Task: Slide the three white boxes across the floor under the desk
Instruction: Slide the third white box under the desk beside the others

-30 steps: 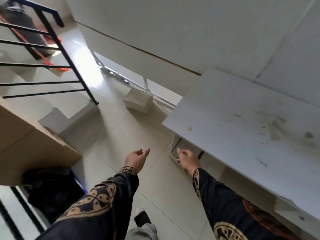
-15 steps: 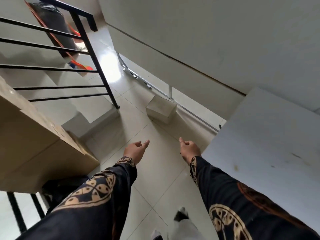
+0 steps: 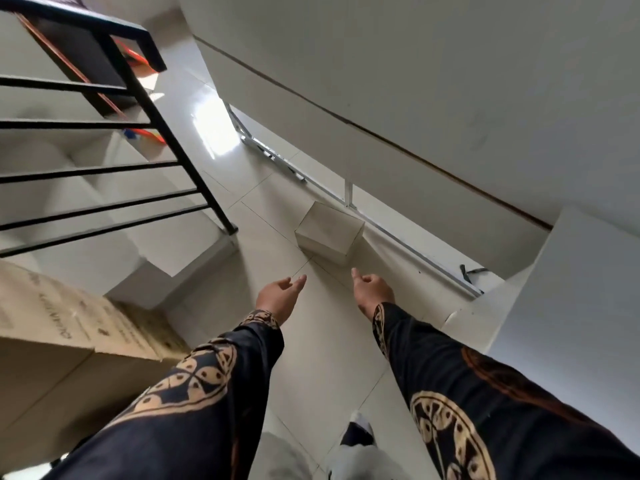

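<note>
One white box (image 3: 329,233) stands on the tiled floor by the wall's metal track, ahead of both hands. My left hand (image 3: 278,295) reaches toward it with fingers apart and holds nothing. My right hand (image 3: 372,292) is stretched out beside it, index finger pointing at the box, also empty. Both hands are a short gap short of the box. The white desk (image 3: 568,306) fills the right edge; only its top and side panel show. No other white box is in view.
A large cardboard carton (image 3: 69,341) sits at the left. Stairs (image 3: 104,244) with a black railing (image 3: 180,157) rise behind it. A metal track (image 3: 398,233) runs along the wall base. My foot (image 3: 356,431) is on the floor tiles below.
The view has swung left and forward: the desk slid to the right edge and the box by the wall has come much closer to both outstretched hands.
</note>
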